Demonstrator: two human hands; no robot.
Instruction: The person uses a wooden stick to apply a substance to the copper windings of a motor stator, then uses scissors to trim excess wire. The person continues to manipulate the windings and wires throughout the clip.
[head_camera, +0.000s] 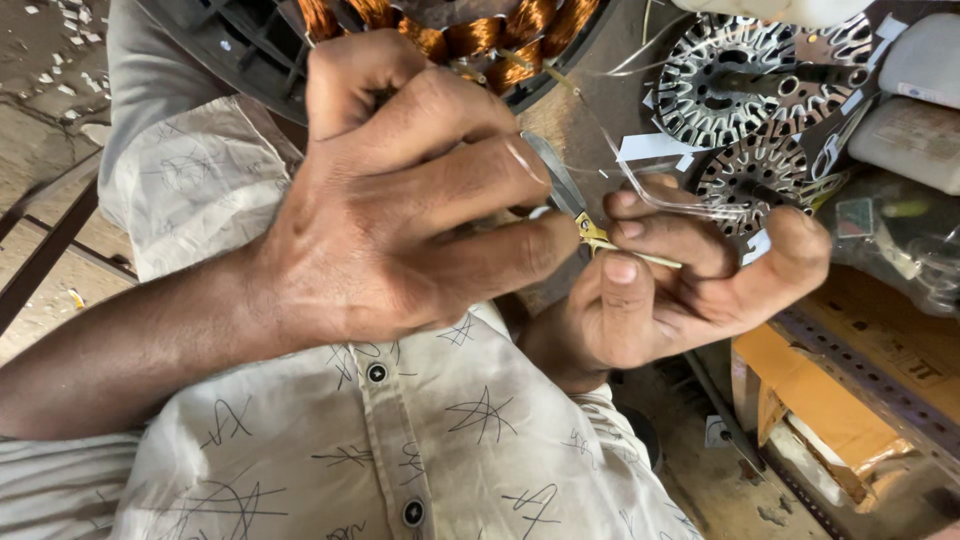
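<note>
Left hand (400, 190) over lap, against wound coil ring (470, 35) above it. Right hand (680, 280) just right of it, scissors (570, 200) between both. Bare metal cores (750, 95) behind right hand; cardboard box (830, 400) lower right.

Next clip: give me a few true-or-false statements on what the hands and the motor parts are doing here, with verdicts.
1. The left hand grips scissors. True.
2. The right hand is empty. False: it pinches a thin wire.
3. A copper-wound stator sits above the hands. True.
4. The bare steel stator cores carry copper windings. False: they are unwound.
</note>
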